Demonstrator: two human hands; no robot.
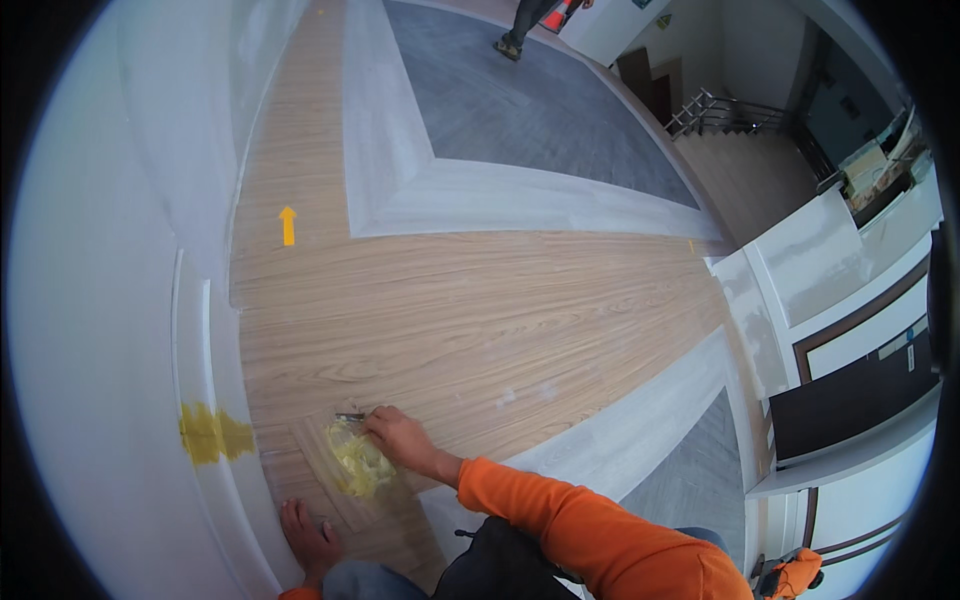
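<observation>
My right hand (402,440) is closed on a small scraper (350,417), whose dark, thin blade reaches left over the far edge of some yellow putty (362,468). The putty is smeared in a soft, uneven heap on a wood-patterned board (315,450) that lies at an angle on the floor. Low by the left wall, my left hand (312,540) is beside the board's near end with its fingers stretched out. A yellow putty patch (216,433) covers part of the wall and its moulding, left of the board.
The white wall (110,300) runs along my left. Wood-look flooring (480,300) has pale borders, grey panels and a yellow arrow (288,226). A person's leg (522,25) and an orange cone (556,17) show far off. Stairs with a metal railing (735,115) are at the far right.
</observation>
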